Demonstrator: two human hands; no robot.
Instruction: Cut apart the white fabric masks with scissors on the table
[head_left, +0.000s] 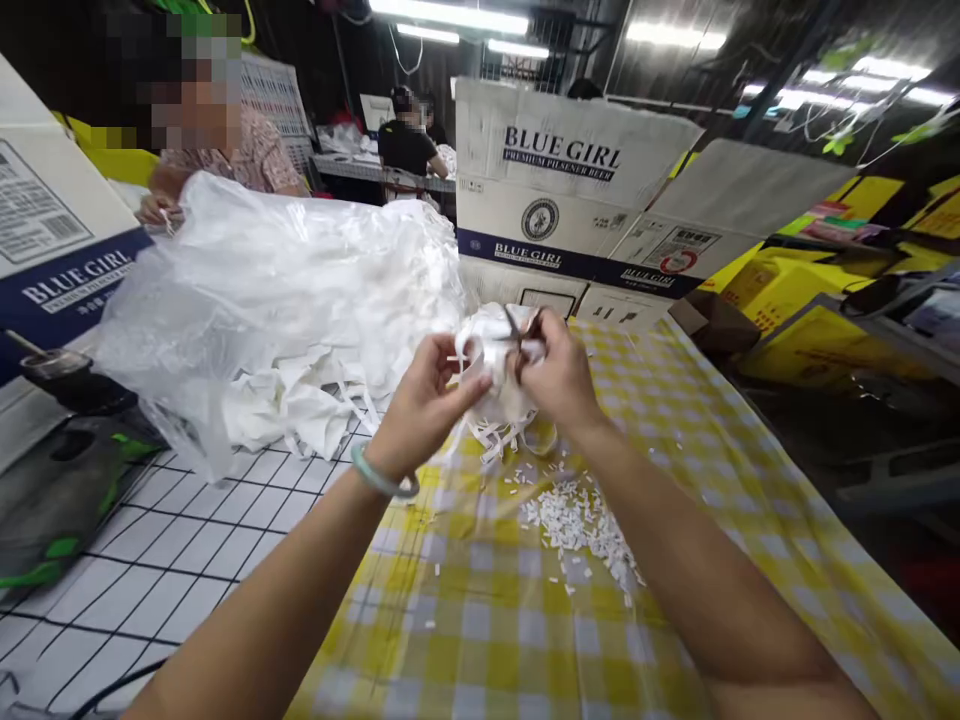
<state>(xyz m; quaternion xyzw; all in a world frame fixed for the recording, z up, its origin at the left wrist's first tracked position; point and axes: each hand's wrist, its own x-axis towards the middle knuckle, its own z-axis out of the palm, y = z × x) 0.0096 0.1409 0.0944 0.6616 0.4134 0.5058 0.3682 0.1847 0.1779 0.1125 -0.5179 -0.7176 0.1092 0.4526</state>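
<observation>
My left hand (424, 400) pinches a white fabric piece (491, 375) held up over the table; a pale green bangle sits on that wrist. My right hand (555, 375) is closed around small scissors (517, 335) whose blades touch the top of the same white piece. Thin white straps hang from the piece. Below my hands, many tiny white clippings (577, 520) lie scattered on the yellow checked tablecloth (750, 480).
A clear plastic bag (225, 290) full of white fabric pieces lies at the left. Blue Girl cartons (562, 190) stand behind the table, another carton (52, 260) at far left. A person (225, 140) sits opposite; another person (405, 140) works farther back. A white gridded cloth (172, 540) covers the left side.
</observation>
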